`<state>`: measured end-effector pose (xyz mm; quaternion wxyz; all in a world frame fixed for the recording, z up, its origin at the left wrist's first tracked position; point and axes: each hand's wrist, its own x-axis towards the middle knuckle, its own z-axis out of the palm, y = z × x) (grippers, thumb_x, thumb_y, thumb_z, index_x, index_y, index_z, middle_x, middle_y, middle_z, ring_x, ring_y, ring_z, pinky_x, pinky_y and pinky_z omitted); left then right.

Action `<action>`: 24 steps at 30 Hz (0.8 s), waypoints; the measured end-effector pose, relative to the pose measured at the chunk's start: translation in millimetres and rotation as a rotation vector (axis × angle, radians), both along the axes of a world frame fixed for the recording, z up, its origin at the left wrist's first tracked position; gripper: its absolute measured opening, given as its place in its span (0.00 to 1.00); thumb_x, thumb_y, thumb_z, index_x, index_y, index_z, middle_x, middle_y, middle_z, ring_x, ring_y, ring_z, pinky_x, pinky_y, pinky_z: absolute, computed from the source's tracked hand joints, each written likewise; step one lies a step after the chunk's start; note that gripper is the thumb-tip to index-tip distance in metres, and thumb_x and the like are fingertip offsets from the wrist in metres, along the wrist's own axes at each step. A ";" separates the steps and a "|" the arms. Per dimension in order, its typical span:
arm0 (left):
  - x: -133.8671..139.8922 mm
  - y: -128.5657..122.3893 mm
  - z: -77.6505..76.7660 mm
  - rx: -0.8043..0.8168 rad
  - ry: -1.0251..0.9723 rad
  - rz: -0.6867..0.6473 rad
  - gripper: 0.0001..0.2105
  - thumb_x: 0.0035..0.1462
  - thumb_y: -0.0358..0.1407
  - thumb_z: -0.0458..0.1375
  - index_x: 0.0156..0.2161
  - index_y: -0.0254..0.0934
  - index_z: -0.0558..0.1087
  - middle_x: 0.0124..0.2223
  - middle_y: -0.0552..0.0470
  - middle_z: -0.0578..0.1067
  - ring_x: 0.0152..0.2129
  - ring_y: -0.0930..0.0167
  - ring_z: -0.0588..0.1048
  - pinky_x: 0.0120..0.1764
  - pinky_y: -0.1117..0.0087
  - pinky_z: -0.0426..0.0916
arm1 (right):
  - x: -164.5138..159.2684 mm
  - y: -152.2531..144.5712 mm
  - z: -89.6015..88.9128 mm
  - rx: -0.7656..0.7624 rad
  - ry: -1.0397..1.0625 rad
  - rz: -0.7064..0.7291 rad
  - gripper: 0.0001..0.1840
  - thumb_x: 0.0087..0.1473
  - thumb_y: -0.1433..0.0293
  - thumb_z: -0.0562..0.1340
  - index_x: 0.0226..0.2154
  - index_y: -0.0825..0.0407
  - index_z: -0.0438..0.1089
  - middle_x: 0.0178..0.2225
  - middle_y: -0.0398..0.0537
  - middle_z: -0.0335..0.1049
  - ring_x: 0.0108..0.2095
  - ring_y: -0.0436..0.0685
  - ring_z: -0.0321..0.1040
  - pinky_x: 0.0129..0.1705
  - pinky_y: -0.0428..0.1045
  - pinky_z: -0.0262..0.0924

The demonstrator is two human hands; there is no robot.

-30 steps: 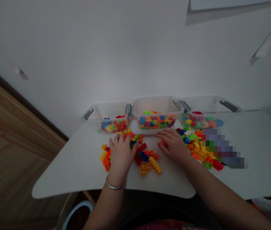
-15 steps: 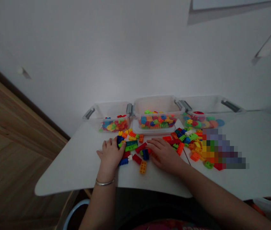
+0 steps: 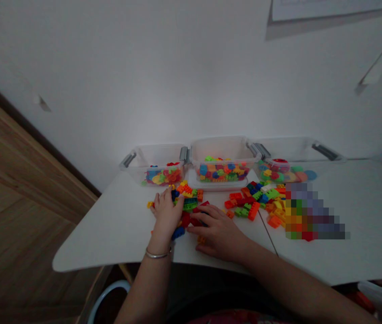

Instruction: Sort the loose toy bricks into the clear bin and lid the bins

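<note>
Loose plastic building bricks lie in a pile on the white table (image 3: 99, 234). My left hand (image 3: 168, 211), with a silver bangle at its wrist, rests open on the pile's left side, fingers apart. Beside its thumb is a green brick (image 3: 191, 205); a blue brick (image 3: 178, 232) lies below the palm. My right hand (image 3: 219, 231) is open and spread over the pile's near right side, partly covering red bricks (image 3: 195, 221) and a yellow-orange brick (image 3: 201, 240). Under both palms, some bricks are hidden.
Along the wall stand three clear bins: a left bin (image 3: 155, 168) and a middle bin (image 3: 224, 157) with small coloured pieces, and a right bin (image 3: 298, 157) with round pieces. More bricks (image 3: 253, 209) spread to the right, beside a pixelated patch. A wooden panel (image 3: 25, 157) stands at left.
My right hand has moved left and nearer the table's front edge, closing in on my left hand. My left hand has shifted slightly right. Bricks between them have been pushed together.
</note>
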<state>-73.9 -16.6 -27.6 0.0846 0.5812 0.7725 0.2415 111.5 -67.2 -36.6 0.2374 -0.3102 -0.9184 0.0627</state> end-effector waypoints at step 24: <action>-52.9 20.7 -6.0 -0.041 -0.135 0.031 0.21 0.63 0.41 0.45 0.54 0.39 0.72 0.57 0.41 0.73 0.56 0.56 0.69 0.60 0.49 0.57 | -67.9 -10.9 -12.4 0.202 -0.129 0.244 0.19 0.66 0.68 0.47 0.52 0.50 0.68 0.59 0.46 0.65 0.59 0.60 0.56 0.63 0.59 0.49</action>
